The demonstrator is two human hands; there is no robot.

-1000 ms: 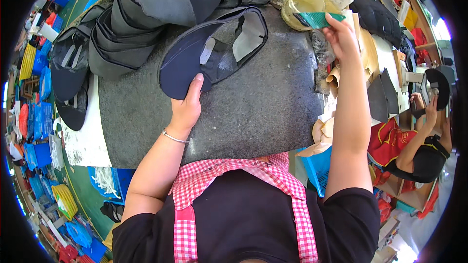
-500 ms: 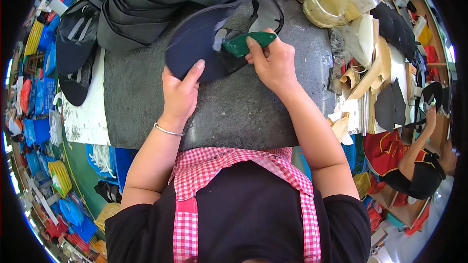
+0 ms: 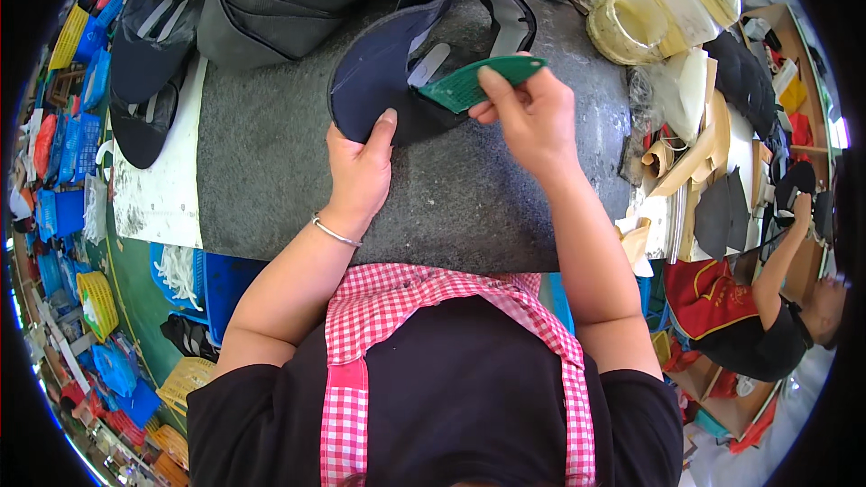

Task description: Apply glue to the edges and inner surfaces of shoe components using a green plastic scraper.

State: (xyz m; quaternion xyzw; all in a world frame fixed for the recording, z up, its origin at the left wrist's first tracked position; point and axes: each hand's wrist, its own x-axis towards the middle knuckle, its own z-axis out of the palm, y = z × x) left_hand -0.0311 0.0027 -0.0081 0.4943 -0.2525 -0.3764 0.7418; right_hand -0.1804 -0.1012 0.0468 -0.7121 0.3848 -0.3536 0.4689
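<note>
My left hand (image 3: pixel 360 162) grips the rounded front of a dark navy fabric shoe upper (image 3: pixel 374 77), thumb on top and fingers hidden beneath. The upper is held tilted, its back loop and pale grey lining turned up. Pinched between the thumb and fingers of my right hand (image 3: pixel 538 126) is a thin green scraper-like plate (image 3: pixel 465 84) with a small hole at one end. Its far end reaches the inner edge of the upper, beside a pale oval patch (image 3: pixel 429 64); whether they touch I cannot tell.
Beneath lies a dark worktop mat (image 3: pixel 271 162). Stacked dark shoe uppers (image 3: pixel 271 27) stand at the back left, more uppers (image 3: pixel 153 45) beside them. A yellowed glue container (image 3: pixel 631 22) and paper scraps (image 3: pixel 699 144) sit right. A co-worker (image 3: pixel 753 325) is at far right.
Both hands and the upper have shifted right in the picture. The upper now tilts more, its back loop standing higher. The green plate has turned to show more of its face.
</note>
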